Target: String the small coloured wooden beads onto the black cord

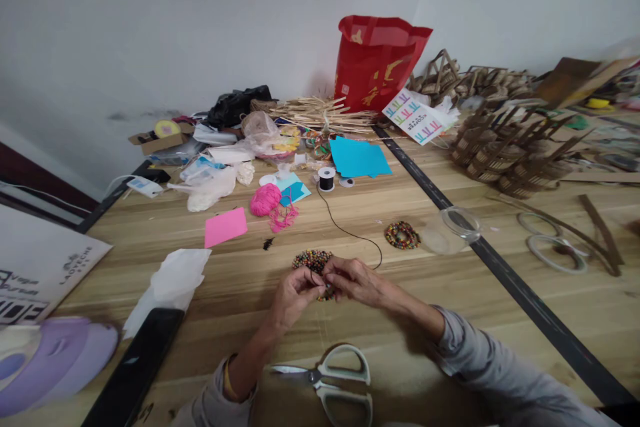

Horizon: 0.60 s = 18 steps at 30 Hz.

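Observation:
My left hand (pixel 294 292) and my right hand (pixel 356 279) meet just in front of a coil of multicoloured beads (pixel 313 257), fingertips pinched close together. A thin black cord (pixel 350 235) trails from a black-wound spool (pixel 327 179) round to my right hand, and a small black loop shows at my left fingers. Both hands appear to grip this cord; its end is hidden by the fingers. White-handled scissors (pixel 327 377) lie nearest me with their blades pointing left. Another coil of beads (pixel 402 235) rests to the right.
Pink yarn (pixel 265 199), a pink card (pixel 225 227) and blue sheets (pixel 360 157) lie beyond my hands. A red bag (pixel 377 67) stands by the wall. Woven baskets (pixel 493 159) and clear rings (pixel 460 223) are rightward; a black phone (pixel 137 363) is at left.

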Each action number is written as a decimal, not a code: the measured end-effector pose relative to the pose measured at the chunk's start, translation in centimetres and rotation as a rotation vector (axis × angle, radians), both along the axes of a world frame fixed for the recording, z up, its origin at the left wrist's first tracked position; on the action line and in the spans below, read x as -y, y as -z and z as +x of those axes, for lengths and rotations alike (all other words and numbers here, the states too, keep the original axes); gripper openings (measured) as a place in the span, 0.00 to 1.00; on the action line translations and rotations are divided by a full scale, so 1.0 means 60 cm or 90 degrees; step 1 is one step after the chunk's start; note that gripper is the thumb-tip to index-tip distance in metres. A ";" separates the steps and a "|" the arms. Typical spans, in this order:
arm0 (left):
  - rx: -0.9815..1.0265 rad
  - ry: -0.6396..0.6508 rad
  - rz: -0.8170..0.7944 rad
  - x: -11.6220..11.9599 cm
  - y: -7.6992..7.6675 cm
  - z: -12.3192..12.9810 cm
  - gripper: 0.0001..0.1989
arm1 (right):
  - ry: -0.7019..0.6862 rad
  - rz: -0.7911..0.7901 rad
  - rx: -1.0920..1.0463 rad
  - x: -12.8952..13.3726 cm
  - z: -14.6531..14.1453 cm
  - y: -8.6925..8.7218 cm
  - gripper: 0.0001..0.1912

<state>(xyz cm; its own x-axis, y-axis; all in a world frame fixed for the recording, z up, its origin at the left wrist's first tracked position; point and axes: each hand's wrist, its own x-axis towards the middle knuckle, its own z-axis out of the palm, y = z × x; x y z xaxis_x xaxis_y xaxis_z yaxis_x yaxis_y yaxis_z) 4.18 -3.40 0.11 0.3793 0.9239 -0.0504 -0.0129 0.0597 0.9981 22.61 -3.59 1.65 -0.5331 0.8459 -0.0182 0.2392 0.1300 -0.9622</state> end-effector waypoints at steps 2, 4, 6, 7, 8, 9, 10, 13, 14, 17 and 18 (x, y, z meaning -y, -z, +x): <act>-0.052 -0.013 0.102 0.004 0.002 0.001 0.05 | -0.001 -0.052 -0.023 -0.002 -0.001 0.006 0.13; -0.111 -0.038 0.235 0.008 0.003 0.003 0.03 | -0.003 -0.116 -0.046 -0.005 -0.001 0.007 0.14; -0.151 -0.067 0.387 0.010 0.002 0.005 0.04 | -0.020 -0.180 -0.062 -0.007 0.000 0.004 0.15; -0.160 -0.081 0.460 0.011 0.001 0.007 0.05 | -0.035 -0.208 -0.069 -0.008 0.002 0.003 0.16; -0.163 -0.090 0.524 0.012 0.000 0.008 0.06 | -0.050 -0.234 -0.078 -0.010 0.003 0.002 0.16; -0.164 -0.096 0.577 0.013 -0.002 0.009 0.06 | -0.063 -0.258 -0.089 -0.011 0.005 0.002 0.17; -0.164 -0.101 0.616 0.013 -0.004 0.010 0.06 | -0.071 -0.281 -0.102 -0.013 0.006 0.004 0.17; -0.169 -0.115 0.666 0.014 -0.008 0.010 0.07 | -0.066 -0.340 -0.147 -0.018 0.007 0.016 0.18; -0.172 -0.117 0.669 0.014 -0.008 0.010 0.08 | -0.058 -0.353 -0.159 -0.018 0.007 0.020 0.18; -0.184 -0.117 0.665 0.014 -0.008 0.009 0.07 | -0.041 -0.370 -0.189 -0.019 0.004 0.031 0.18; -0.187 -0.117 0.660 0.015 -0.008 0.009 0.07 | -0.036 -0.371 -0.195 -0.018 0.003 0.032 0.18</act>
<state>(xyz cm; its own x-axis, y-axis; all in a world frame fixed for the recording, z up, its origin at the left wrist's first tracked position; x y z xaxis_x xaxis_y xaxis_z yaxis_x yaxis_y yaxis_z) 4.72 -4.28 0.61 0.3323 0.6104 0.7190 0.3109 -0.7906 0.5275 22.81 -2.48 -0.27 -0.6304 0.7138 -0.3051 -0.0488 -0.4287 -0.9021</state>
